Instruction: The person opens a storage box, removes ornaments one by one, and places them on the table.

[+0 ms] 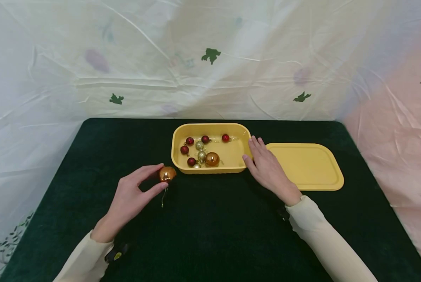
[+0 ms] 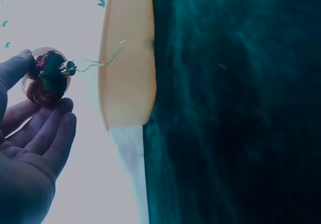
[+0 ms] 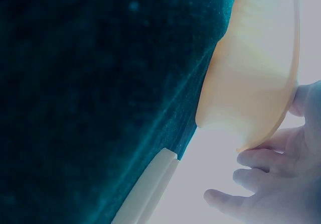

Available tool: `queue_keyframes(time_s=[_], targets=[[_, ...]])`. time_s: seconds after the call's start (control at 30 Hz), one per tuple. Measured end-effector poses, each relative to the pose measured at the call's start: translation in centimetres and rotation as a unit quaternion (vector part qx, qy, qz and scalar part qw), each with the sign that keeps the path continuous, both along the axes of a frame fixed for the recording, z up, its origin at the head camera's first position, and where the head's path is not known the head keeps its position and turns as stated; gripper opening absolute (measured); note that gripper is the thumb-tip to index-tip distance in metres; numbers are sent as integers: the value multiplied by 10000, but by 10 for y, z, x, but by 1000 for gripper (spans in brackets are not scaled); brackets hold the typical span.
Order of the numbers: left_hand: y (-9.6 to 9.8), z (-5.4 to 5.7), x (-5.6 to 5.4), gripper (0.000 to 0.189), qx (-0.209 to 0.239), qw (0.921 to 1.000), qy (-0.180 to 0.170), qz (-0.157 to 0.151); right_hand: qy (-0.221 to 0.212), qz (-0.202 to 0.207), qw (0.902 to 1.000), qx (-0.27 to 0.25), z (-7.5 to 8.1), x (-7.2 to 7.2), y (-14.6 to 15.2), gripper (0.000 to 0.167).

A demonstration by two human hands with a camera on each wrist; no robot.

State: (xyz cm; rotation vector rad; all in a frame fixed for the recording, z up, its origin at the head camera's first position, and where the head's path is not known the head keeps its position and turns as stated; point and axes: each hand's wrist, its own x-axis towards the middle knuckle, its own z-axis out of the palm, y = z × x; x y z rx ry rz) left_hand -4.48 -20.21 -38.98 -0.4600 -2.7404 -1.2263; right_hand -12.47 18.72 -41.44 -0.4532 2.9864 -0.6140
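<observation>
Between the thumb and fingers of my left hand [image 1: 129, 197] is a shiny copper-gold Christmas bauble [image 1: 167, 174], its thin gold cord [image 2: 105, 63] dangling. This hand is off the front left corner of a yellow plastic box [image 1: 228, 170]. Inside the box lie several small dark red baubles [image 1: 184, 150], pale gold glittery baubles [image 1: 199, 145] and another large copper-gold bauble [image 1: 212, 159]. My right hand [image 1: 268, 170] rests against the box's right end with fairly straight fingers, the thumb near the front corner. The right wrist view shows fingers [image 3: 266, 158] touching the box's rim.
A flat yellow lid [image 1: 309, 168] lies on the table to the right of the box, partly behind my right hand. Dark green cloth [image 1: 210, 227] covers the table. A pale curtain [image 1: 210, 86] with green leaf shapes hangs behind its far edge.
</observation>
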Motion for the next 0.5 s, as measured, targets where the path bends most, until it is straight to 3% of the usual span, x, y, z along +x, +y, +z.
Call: queue_keyframes(time_s=[0.23, 0.5], targets=[[-15, -9, -6, 51, -226, 9984, -522, -48, -49, -22, 10000, 24, 1, 0, 0, 71], [-25, -22, -16, 56, -778, 9915, -1046, -28, -70, -20, 10000, 2, 1, 1, 0, 71]])
